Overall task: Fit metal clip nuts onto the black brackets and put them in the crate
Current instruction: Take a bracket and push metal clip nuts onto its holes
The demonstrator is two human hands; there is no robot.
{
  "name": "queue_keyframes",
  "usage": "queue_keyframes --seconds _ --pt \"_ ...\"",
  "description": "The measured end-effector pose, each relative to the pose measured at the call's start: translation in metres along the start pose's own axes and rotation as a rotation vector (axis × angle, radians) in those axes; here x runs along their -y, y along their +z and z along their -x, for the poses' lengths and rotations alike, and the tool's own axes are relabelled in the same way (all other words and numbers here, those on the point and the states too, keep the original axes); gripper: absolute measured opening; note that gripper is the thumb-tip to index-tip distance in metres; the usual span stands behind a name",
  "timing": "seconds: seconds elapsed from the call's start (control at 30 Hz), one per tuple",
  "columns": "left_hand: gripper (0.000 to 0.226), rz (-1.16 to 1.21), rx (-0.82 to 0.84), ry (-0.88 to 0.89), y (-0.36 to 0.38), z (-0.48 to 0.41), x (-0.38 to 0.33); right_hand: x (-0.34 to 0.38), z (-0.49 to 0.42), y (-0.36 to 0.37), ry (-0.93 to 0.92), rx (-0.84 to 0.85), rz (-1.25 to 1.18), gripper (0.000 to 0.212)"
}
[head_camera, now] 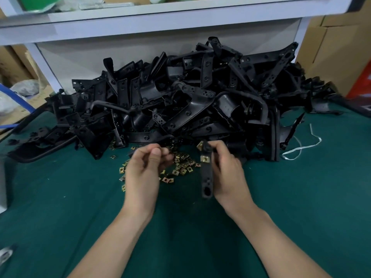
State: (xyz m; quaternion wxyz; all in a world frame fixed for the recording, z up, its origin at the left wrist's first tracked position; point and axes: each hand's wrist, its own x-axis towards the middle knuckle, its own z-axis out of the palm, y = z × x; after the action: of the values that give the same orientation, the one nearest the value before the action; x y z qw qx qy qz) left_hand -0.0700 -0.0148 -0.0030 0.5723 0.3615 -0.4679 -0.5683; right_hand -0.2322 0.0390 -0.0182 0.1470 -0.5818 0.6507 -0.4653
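Bracket [206, 177], just one, is gripped upright right of centre by the right hand [228, 173], long axis top to bottom, two clip nuts [204, 159] seen on it. Dozens of loose clip nuts [181, 168] are scattered just to its left, nearest the left hand [144, 171], curled but too blurred to tell if one's pinched

green table [60, 217] bears bracket pile [190, 101], clip nuts [182, 167], white string [300, 148].
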Motion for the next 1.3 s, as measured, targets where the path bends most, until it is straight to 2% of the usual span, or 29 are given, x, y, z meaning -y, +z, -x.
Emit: queue_keyframes --seconds 0.07,0.17,0.33,0.53,0.6,0.73,0.87,1.3 --pt "0.013 0.089 0.008 -0.083 -0.006 -0.004 -0.003 -0.004 -0.001 -0.005 0.008 -0.023 0.055 0.022" --pt "0.015 0.087 0.091 -0.158 -0.003 -0.001 -0.001 0.0 0.001 -0.003 0.024 0.025 0.178 0.026" --pt "0.023 -0.029 0.176 -0.097 0.001 0.003 0.002 0.002 -0.002 -0.002 0.085 0.042 0.223 0.017" --pt "0.024 -0.094 0.194 -0.059 0.001 0.005 0.001 0.007 0.001 -0.005 0.04 0.004 0.27 0.036" --pt "0.026 -0.097 0.198 -0.052 0.001 0.005 0.001 0.008 0.0 -0.006 0.03 0.012 0.268 0.042" --pt "0.03 -0.094 0.203 -0.054 0.001 0.005 0.0 0.005 -0.001 -0.004 0.029 -0.078 0.208 0.03" --pt "0.03 -0.036 0.211 -0.099 0.001 0.004 -0.002 0.002 -0.002 -0.002 0.089 -0.155 0.156 0.03" --pt "0.031 -0.033 0.186 -0.252 0.003 0.006 -0.005 0.0 -0.002 -0.001 0.1 -0.163 0.135 0.032"
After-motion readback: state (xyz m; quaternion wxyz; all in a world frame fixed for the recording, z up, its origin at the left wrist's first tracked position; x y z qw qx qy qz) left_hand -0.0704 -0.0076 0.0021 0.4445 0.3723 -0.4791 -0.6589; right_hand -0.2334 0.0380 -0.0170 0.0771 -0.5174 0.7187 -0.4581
